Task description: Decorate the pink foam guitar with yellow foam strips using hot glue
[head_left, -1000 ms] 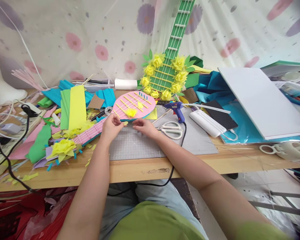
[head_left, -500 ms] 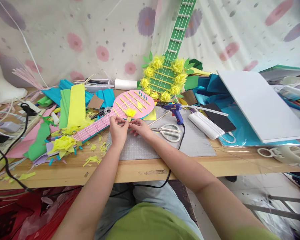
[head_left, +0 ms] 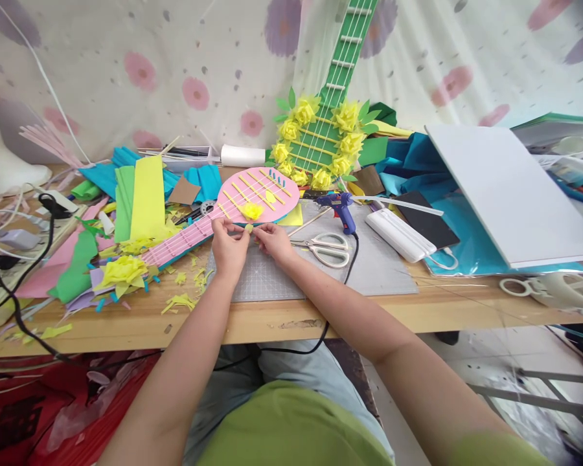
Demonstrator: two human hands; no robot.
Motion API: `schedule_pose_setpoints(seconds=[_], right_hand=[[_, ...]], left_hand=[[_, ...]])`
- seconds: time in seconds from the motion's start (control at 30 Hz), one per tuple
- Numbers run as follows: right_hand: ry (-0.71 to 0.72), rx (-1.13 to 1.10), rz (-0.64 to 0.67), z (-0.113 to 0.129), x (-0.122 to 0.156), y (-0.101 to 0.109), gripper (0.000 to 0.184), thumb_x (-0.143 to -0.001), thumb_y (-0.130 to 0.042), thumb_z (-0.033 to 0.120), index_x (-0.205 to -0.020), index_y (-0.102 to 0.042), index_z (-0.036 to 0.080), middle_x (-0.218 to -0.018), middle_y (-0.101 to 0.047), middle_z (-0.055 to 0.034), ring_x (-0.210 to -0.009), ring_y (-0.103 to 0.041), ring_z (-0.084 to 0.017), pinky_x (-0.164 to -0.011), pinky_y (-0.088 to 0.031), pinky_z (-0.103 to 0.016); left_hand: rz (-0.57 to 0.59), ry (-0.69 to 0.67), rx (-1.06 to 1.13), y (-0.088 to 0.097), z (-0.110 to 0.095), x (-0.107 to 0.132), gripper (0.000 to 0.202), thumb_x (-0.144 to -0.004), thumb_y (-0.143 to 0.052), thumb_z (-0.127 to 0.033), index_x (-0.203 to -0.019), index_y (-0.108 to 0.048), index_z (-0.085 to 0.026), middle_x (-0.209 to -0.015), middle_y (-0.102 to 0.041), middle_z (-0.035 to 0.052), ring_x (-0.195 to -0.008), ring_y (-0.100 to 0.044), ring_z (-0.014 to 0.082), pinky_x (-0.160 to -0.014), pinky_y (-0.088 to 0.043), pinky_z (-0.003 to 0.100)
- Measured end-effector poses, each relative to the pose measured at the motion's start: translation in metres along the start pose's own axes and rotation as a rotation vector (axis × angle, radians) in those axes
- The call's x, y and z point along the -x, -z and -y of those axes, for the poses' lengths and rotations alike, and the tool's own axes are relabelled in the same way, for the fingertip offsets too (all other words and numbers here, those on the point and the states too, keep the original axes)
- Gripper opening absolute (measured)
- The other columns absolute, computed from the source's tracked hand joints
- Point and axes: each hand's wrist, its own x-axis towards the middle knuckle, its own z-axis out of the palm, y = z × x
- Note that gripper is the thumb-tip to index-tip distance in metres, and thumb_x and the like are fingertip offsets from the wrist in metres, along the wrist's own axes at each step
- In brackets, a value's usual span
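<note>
Close together above the cutting mat (head_left: 267, 281), both hands pinch the pale base of a small yellow paper flower (head_left: 251, 211). My left hand (head_left: 229, 249) grips from the left, fingers closed on the base. From the right, my right hand (head_left: 274, 242) has its thumb and fingertips pressed to the same base. The petals point away from me, over a pink paper guitar (head_left: 286, 194) with yellow strips, white strings and blue pegs. Scissors (head_left: 329, 248) lie to the right of my right hand, and a blue glue gun (head_left: 341, 210) rests beyond them.
A green paper guitar (head_left: 337, 71) trimmed with yellow flowers leans against the patterned curtain. Crepe paper (head_left: 148, 197), scraps and another yellow flower (head_left: 123, 272) crowd the left. A white power bank-like block (head_left: 401, 234) and a white board (head_left: 510, 194) are on the right. The glue gun's cord (head_left: 354, 272) hangs over the table edge.
The fingers of my right hand have curled in closer on the flower's base. The flower tips slightly lower. The whole view has shifted a little.
</note>
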Motion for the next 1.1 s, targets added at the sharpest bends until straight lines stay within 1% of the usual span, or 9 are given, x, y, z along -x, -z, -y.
schedule_pose_setpoints(seconds=[0.27,0.4,0.47,0.53,0.63,0.7,0.77,0.9,1.1], right_hand=[[-0.010,-0.049,0.005,0.002,0.000,0.000,0.014,-0.075,-0.058,0.017,-0.062,-0.053,0.016,-0.048,-0.052,0.0074,-0.036,-0.037,-0.002,-0.040,-0.030,-0.016],[-0.037,-0.090,-0.004,0.006,0.002,0.002,0.017,-0.075,-0.057,0.018,-0.058,-0.052,0.016,-0.045,-0.051,0.0076,-0.035,-0.034,-0.002,-0.038,-0.027,-0.017],[-0.063,-0.108,0.001,0.008,0.002,0.004,0.019,-0.075,-0.057,0.019,-0.057,-0.051,0.015,-0.045,-0.051,0.0076,-0.034,-0.033,-0.002,-0.036,-0.023,-0.017],[-0.093,-0.131,0.011,0.009,0.001,0.006,0.020,-0.075,-0.056,0.018,-0.056,-0.051,0.015,-0.045,-0.050,0.0074,-0.034,-0.033,-0.002,-0.035,-0.021,-0.017],[-0.130,-0.166,0.025,0.010,-0.002,0.008,0.020,-0.075,-0.056,0.016,-0.056,-0.050,0.015,-0.046,-0.050,0.0073,-0.034,-0.033,-0.001,-0.034,-0.017,-0.017],[-0.142,-0.166,0.030,0.010,-0.003,0.008,0.021,-0.076,-0.056,0.015,-0.055,-0.050,0.015,-0.044,-0.049,0.0073,-0.033,-0.032,-0.001,-0.033,-0.016,-0.017],[-0.149,-0.155,0.037,0.010,-0.005,0.008,0.023,-0.076,-0.056,0.015,-0.054,-0.049,0.015,-0.042,-0.046,0.0075,-0.033,-0.031,-0.001,-0.033,-0.015,-0.016],[-0.158,-0.148,0.047,0.012,-0.005,0.007,0.023,-0.076,-0.055,0.014,-0.053,-0.049,0.014,-0.043,-0.046,0.0070,-0.033,-0.031,-0.001,-0.033,-0.015,-0.017],[-0.160,-0.107,0.065,0.016,-0.005,0.006,0.027,-0.077,-0.054,0.014,-0.051,-0.047,0.015,-0.039,-0.042,0.0077,-0.033,-0.030,-0.001,-0.034,-0.016,-0.016]], left_hand=[[0.026,0.000,0.024,0.000,-0.002,0.001,0.042,-0.065,-0.064,-0.013,-0.090,-0.032,-0.024,-0.073,-0.056,-0.0072,-0.058,-0.062,0.0077,-0.062,-0.052,0.021],[0.013,-0.015,0.011,0.000,-0.002,0.001,0.039,-0.064,-0.061,-0.010,-0.090,-0.034,-0.023,-0.082,-0.055,-0.0037,-0.059,-0.060,0.0071,-0.061,-0.051,0.022],[0.014,-0.070,-0.066,0.003,-0.001,0.000,0.038,-0.062,-0.059,-0.008,-0.089,-0.037,-0.022,-0.089,-0.053,-0.0009,-0.064,-0.060,0.0078,-0.063,-0.050,0.022],[0.035,-0.153,-0.212,0.007,0.001,-0.001,0.039,-0.060,-0.061,-0.008,-0.091,-0.041,-0.022,-0.092,-0.053,0.0009,-0.067,-0.058,0.0092,-0.065,-0.049,0.024],[0.088,-0.263,-0.434,0.012,0.003,-0.002,0.037,-0.063,-0.065,-0.015,-0.095,-0.047,-0.022,-0.089,-0.055,0.0008,-0.066,-0.054,0.0112,-0.068,-0.047,0.026],[0.126,-0.306,-0.500,0.012,0.003,-0.002,0.031,-0.068,-0.064,-0.020,-0.096,-0.050,-0.022,-0.084,-0.056,0.0001,-0.066,-0.054,0.0122,-0.068,-0.046,0.026],[0.153,-0.310,-0.520,0.011,0.002,-0.002,0.024,-0.073,-0.062,-0.022,-0.096,-0.053,-0.022,-0.080,-0.057,-0.0005,-0.067,-0.055,0.0126,-0.067,-0.044,0.025],[0.158,-0.240,-0.529,0.007,0.001,0.001,0.017,-0.076,-0.058,-0.022,-0.093,-0.055,-0.022,-0.076,-0.060,-0.0018,-0.068,-0.058,0.0127,-0.063,-0.042,0.024],[0.130,-0.256,-0.536,0.003,0.001,0.002,0.009,-0.078,-0.056,-0.019,-0.086,-0.058,-0.021,-0.086,-0.063,0.0001,-0.069,-0.059,0.0120,-0.062,-0.041,0.024]])
